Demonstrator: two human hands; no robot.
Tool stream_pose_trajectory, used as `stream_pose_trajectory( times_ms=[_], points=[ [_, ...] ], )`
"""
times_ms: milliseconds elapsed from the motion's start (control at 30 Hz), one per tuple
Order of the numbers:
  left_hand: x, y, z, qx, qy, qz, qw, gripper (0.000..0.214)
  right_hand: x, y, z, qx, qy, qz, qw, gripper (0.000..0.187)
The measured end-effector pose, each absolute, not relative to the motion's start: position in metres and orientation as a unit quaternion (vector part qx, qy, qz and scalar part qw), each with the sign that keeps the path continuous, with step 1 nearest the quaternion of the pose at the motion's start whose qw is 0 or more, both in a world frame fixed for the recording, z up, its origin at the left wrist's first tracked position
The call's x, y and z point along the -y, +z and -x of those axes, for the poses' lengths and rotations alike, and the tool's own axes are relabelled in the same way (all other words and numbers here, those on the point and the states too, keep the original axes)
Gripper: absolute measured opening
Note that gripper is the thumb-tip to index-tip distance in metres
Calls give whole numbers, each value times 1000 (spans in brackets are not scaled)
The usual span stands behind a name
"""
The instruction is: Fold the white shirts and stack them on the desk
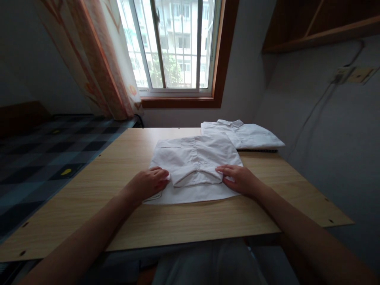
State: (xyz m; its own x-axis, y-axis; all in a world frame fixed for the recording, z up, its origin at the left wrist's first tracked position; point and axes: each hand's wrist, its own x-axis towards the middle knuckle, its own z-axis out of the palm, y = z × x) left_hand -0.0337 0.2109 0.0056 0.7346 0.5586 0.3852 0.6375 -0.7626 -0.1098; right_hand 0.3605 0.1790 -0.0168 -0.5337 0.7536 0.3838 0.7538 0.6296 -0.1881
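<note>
A white shirt (190, 154) lies on the wooden table in front of me, its sides tucked in and its button strip running up the middle. Part of its near end is turned up into a raised fold, and a single layer of the hem spreads below that. At the left end of the fold, my left hand (153, 180) is closed on the cloth, thumb and fingers pinching it. My right hand (236, 177) grips the fold's right end, with its fingers on top of the cloth.
A folded white shirt with a collar (240, 133) lies on something dark at the table's (118, 174) back right. To the left is a bed with a checked cover (74, 158). Beyond the table stand a barred window (178, 47) and a curtain (103, 59). A cable hangs from a wall socket (353, 74).
</note>
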Motion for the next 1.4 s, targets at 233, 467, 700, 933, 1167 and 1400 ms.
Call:
stream_pose_trajectory(
  times_ms=[233,467,700,933,1167,1400],
  points=[
    [-216,3,23,290,-179,932,124,35,-181,-13,-349,858,-36,485,167,31],
    [-212,5,13,309,-196,931,19,34,-180,-15,-345,836,-41,515,184,32],
    [-213,2,8,324,-218,920,-33,35,-186,-24,-344,834,-43,497,236,29],
    [-205,9,9,300,-280,910,57,33,-182,-21,-342,829,-59,446,333,31],
    [-191,17,18,261,-315,893,189,32,-166,-2,-345,829,-56,384,403,24],
    [-167,19,11,179,-214,949,145,37,-154,12,-361,885,-7,348,308,29]
  ],
)
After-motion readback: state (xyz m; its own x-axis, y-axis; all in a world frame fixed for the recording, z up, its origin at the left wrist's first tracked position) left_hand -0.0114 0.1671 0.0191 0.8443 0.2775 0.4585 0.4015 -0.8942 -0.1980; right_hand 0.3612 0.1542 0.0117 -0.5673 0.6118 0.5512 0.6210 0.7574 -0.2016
